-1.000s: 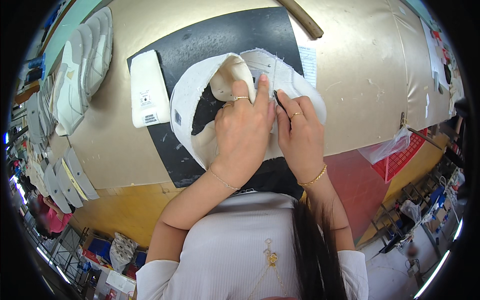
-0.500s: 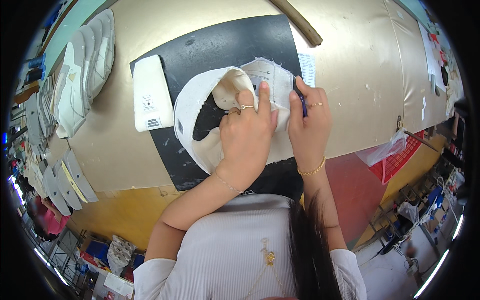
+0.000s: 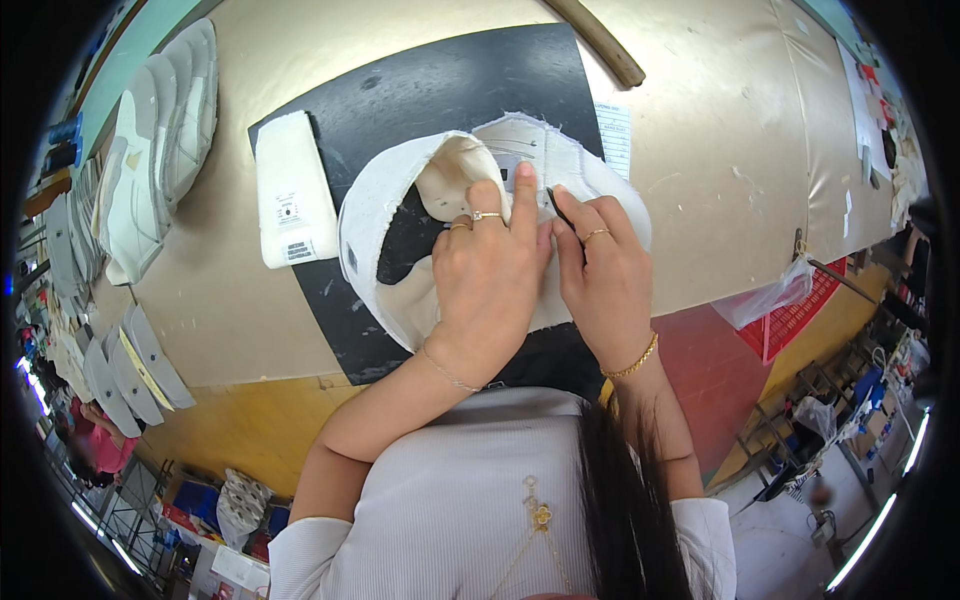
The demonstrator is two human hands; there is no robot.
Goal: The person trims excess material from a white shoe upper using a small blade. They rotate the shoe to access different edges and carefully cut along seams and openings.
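Note:
A white sewn fabric piece (image 3: 375,215), rounded like a cap with frayed raw edges, lies curled on a black mat (image 3: 420,80). Its far flap carries stitch lines and a small dark square mark. My left hand (image 3: 490,265) grips the cloth near its middle, index finger stretched over the flap and other fingers folded over the edge. Close beside it on the right, my right hand (image 3: 607,270) is closed on a slim dark pointed tool (image 3: 557,205), mostly hidden by the fingers. The tool's tip is at the flap, near my left fingertips.
A white folded strip (image 3: 290,190) with printing lies on the mat's left side. Stacks of pale shaped pieces (image 3: 165,130) and grey curved pieces (image 3: 115,370) stand at left. A wooden stick (image 3: 600,45) lies at the back, a printed paper sheet (image 3: 615,135) beside the mat.
My right hand has moved left and slightly down, bringing the dark tool across the flap toward my left fingers. More of the flap's right side shows now. My left hand has barely moved.

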